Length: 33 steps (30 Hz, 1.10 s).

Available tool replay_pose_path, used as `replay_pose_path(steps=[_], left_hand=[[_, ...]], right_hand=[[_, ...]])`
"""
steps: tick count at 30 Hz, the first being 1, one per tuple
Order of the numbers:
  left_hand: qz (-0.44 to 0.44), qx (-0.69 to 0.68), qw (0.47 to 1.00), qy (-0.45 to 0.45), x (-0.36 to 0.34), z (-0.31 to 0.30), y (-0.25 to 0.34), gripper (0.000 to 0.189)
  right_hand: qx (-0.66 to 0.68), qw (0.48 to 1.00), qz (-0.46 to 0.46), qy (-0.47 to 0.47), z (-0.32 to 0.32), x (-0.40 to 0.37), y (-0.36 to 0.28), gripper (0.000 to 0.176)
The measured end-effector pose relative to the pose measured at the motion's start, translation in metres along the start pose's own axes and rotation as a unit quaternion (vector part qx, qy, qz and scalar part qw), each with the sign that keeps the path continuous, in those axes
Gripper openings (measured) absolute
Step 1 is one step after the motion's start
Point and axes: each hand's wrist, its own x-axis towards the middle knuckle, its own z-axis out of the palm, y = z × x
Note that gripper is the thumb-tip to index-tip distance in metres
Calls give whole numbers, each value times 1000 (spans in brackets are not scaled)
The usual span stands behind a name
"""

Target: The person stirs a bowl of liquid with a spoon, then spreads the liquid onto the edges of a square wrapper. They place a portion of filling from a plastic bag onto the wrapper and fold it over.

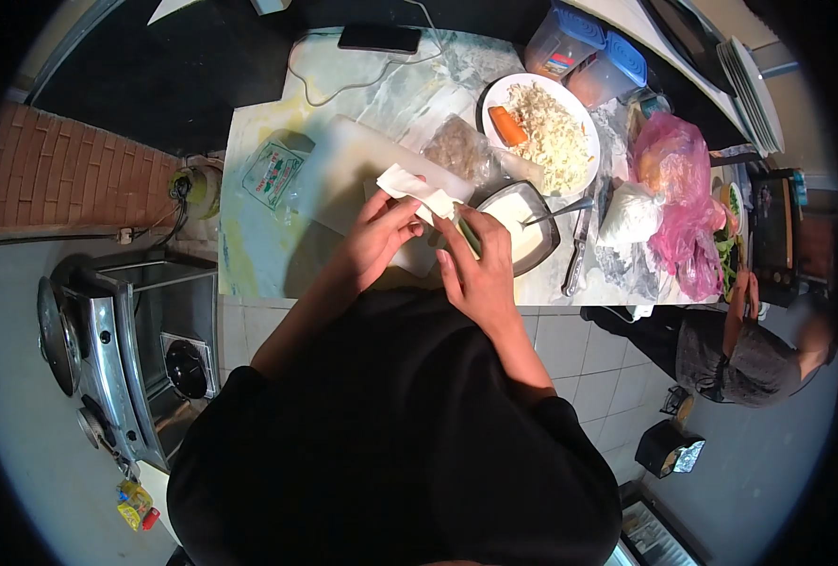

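A pale, folded strip like a thin wrapper sheet [413, 185] is held up between my two hands, above the white cutting board [343, 156]. My left hand [381, 236] pinches its near side with the fingers bent. At the strip's right end, the fingers of my right hand [483, 264] are closed on it. Something greenish shows under the right fingers; I cannot make out what it is. Just right of that hand sits a dark-rimmed bowl [549, 247] of creamy white liquid with a spoon [560, 212] in it. A clear bag of brownish food [458, 151] lies behind the hands.
A white plate [488, 91] carries shredded vegetables and a carrot piece [506, 125]. A knife [577, 253] lies right of the bowl, near pink plastic bags [673, 160]. Blue-lidded containers [565, 42] and a phone [379, 39] are behind. Another person [749, 354] is at the right.
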Motion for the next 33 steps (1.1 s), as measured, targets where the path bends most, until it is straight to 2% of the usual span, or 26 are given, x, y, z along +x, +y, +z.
replay_pose_path(steps=[4, 6, 7, 12, 13, 14, 15, 16, 18, 26, 33], left_hand=[[-1, -2, 1000, 8, -1, 0, 1, 30], [0, -4, 1000, 9, -1, 0, 2, 29], [-4, -12, 1000, -3, -1, -1, 2, 28], [-23, -50, 998, -11, 0, -1, 3, 25], [-17, -26, 1000, -5, 0, -1, 3, 31], [-10, -3, 1000, 0, -1, -1, 3, 37], [-10, -4, 1000, 0, -1, -1, 2, 37], [1, 14, 1000, -5, -1, -1, 1, 38], [15, 31, 999, -9, -1, -2, -1, 39], [72, 94, 993, 24, -4, 7, 0, 42], [56, 94, 994, 13, -5, 10, 1, 44]], right_hand=[[41, 999, -5, 19, -4, -3, 3, 41], [135, 988, 10, 80, 0, -3, 6, 40], [139, 986, -1, 87, -2, 1, 7, 39], [192, 977, 3, 91, 1, 17, 6, 36], [323, 929, 121, 136, 10, 18, 3, 37], [443, 847, 235, 177, 15, 20, 3, 38], [495, 811, 276, 145, 14, 26, 5, 47], [495, 811, 275, 145, 15, 27, 5, 47], [587, 728, 344, 77, 17, 29, 5, 53], [602, 714, 353, 55, 22, 29, -1, 64], [618, 696, 362, 55, 20, 33, -5, 64]])
